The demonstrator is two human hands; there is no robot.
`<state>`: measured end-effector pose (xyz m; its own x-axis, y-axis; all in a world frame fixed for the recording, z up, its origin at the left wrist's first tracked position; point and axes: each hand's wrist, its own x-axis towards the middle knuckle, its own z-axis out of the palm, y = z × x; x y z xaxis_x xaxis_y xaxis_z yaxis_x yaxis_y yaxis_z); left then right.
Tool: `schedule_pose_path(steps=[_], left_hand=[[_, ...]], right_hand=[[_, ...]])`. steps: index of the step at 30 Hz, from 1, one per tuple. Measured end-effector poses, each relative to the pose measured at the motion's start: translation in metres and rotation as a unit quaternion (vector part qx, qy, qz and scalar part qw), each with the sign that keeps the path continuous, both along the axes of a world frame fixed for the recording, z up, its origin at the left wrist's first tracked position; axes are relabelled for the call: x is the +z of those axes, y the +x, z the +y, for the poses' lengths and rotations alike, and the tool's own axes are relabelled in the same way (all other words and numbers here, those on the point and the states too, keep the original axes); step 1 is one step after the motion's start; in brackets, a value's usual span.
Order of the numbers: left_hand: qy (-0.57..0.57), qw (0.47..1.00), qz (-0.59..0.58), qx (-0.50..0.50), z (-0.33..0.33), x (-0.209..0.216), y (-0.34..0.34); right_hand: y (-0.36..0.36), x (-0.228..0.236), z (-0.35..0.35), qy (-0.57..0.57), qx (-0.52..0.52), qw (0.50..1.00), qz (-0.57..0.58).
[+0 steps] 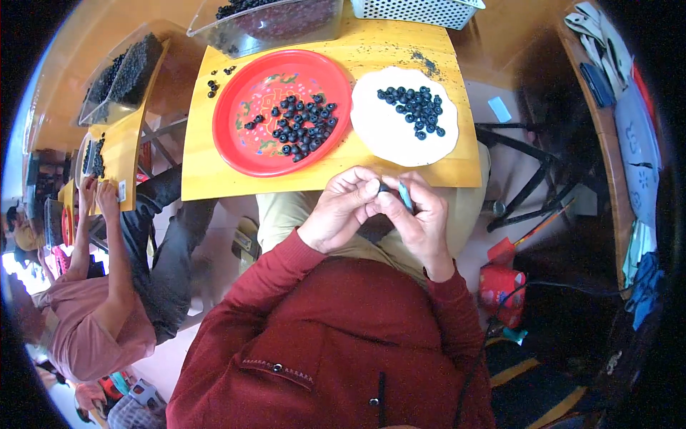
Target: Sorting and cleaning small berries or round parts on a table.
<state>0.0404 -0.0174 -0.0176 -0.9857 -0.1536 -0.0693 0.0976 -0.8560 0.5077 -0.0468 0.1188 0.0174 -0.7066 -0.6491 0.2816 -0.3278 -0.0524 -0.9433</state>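
Just past the near edge of the yellow table, my left hand pinches a small round dark piece between thumb and fingertips. My right hand meets it there, its fingers closed around a slim light-blue tool whose tip is hidden at the fingertips. A red round plate on the left holds many loose, shiny black bead-like pieces. More black pieces lie on a white plate with a wavy rim on the right.
A clear bin of dark pieces and a white perforated basket stand at the table's far edge. Black crumbs lie behind the white plate. On the left, another person works at a second table. A red bag is at right.
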Motion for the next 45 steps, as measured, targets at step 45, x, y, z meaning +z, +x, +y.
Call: schedule_pose_path(steps=[45], left_hand=[[-0.133,0.984,-0.044,-0.114,-0.012,-0.016,0.005]], right_hand=[[-0.077,0.018,-0.012,0.365,-0.193,0.864,0.288]])
